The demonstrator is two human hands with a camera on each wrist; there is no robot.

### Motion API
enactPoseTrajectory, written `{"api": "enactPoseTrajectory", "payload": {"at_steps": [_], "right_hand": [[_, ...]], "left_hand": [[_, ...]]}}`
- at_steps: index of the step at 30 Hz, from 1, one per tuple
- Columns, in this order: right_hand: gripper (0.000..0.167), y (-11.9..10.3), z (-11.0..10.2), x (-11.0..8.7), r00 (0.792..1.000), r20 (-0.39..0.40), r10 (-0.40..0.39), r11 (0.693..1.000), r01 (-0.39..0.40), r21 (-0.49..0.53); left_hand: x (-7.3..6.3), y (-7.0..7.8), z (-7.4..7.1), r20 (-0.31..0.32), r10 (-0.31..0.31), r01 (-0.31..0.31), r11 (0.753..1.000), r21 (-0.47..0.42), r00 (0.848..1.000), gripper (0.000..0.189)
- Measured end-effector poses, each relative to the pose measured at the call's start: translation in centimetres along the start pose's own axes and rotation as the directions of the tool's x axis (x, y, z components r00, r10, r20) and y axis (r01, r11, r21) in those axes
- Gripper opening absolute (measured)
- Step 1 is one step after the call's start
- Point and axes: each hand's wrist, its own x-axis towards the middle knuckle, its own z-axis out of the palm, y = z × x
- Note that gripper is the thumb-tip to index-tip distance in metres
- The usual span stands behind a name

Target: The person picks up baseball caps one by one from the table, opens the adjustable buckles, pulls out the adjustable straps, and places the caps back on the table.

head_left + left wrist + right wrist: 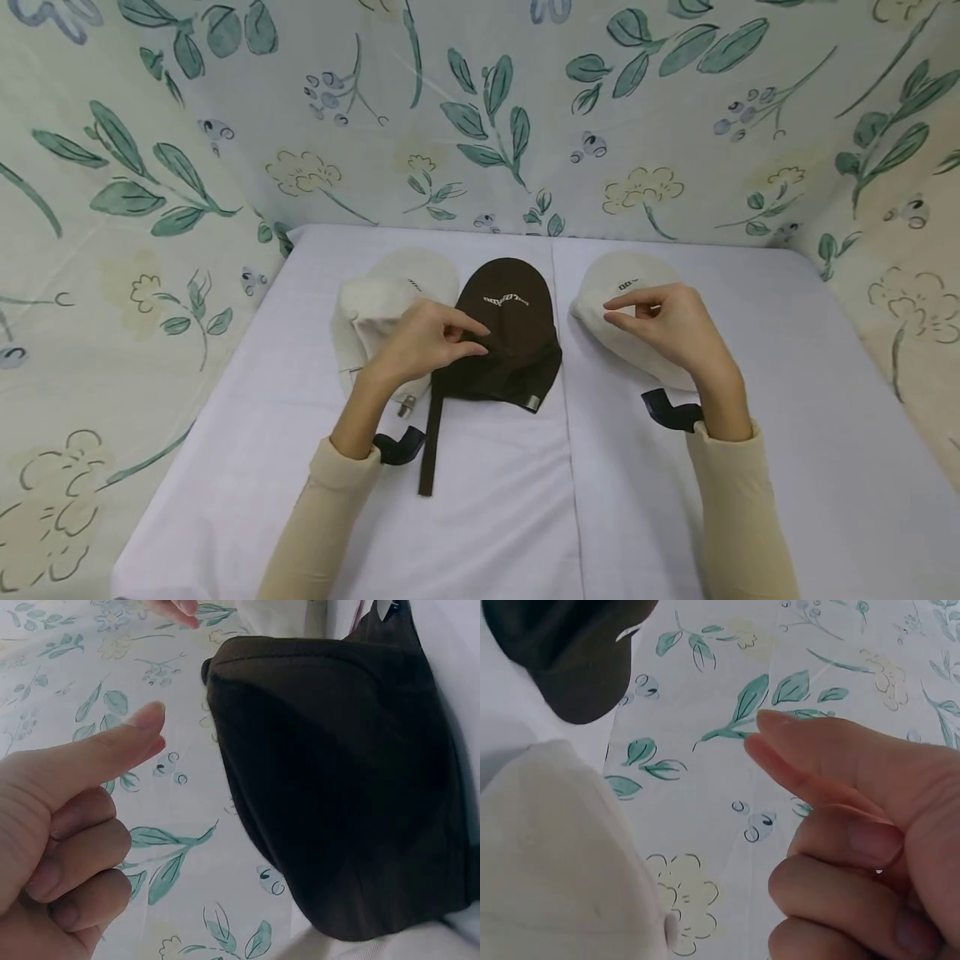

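A dark brown cap [510, 325] with white lettering lies mid-table, its long strap [429, 446] trailing toward the near side. My left hand [427, 337] hovers over its left edge, thumb and index tips slightly apart, other fingers curled, holding nothing. Left of the brown cap are cream caps [356, 304], overlapping and partly hidden by that hand. On the right is another cream cap [611, 325]. Over it hangs my right hand [671, 325], thumb and forefinger close together, other fingers folded in, nothing in its grasp. In the left wrist view, the brown cap [337, 787] is beside the left hand.
A white cloth [495, 517] with a crease covers the table. Floral fabric [480, 125] rises behind it and at both sides. A small metal buckle [406, 407] lies by the left cream caps. Dark curved pieces [401, 446] sit at both wrists.
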Motion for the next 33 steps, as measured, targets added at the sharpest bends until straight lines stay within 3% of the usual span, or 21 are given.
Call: {"api": "enactPoseTrajectory", "payload": {"at_steps": [6, 11, 19, 27, 29, 33], "right_hand": [[0.027, 1.9, -1.6, -0.4, 0.996, 0.044, 0.076, 0.992, -0.072, -0.100], [0.036, 3.4, -2.9, -0.7, 0.986, 0.085, 0.142, 0.979, -0.128, -0.158], [0.048, 4.6, -3.8, -0.8, 0.963, 0.127, 0.239, 0.959, -0.214, -0.187], [0.049, 4.6, -3.8, -0.9, 0.963, 0.129, 0.239, 0.955, -0.208, -0.212], [0.050, 4.6, -3.9, -0.9, 0.961, 0.123, 0.248, 0.951, -0.218, -0.219], [0.052, 4.6, -4.0, -1.0, 0.956, 0.131, 0.261, 0.948, -0.228, -0.224]], "left_hand": [[0.8, 0.4, 1.2, 0.083, -0.010, 0.000, 0.993, 0.117, 0.996, 0.037], [1.2, 0.5, 2.1, 0.125, -0.021, -0.003, 0.982, 0.188, 0.992, 0.038], [1.9, 0.4, 3.1, 0.068, -0.010, -0.008, 0.967, 0.254, 0.998, 0.031], [3.3, 0.2, 3.8, -0.022, -0.037, 0.042, 0.949, 0.312, 0.999, 0.029], [3.8, 0.6, 3.6, 0.000, -0.044, 0.041, 0.947, 0.319, 0.999, 0.029], [4.9, 2.1, 3.4, 0.080, -0.014, -0.007, 0.967, 0.253, 0.997, 0.032]]}}
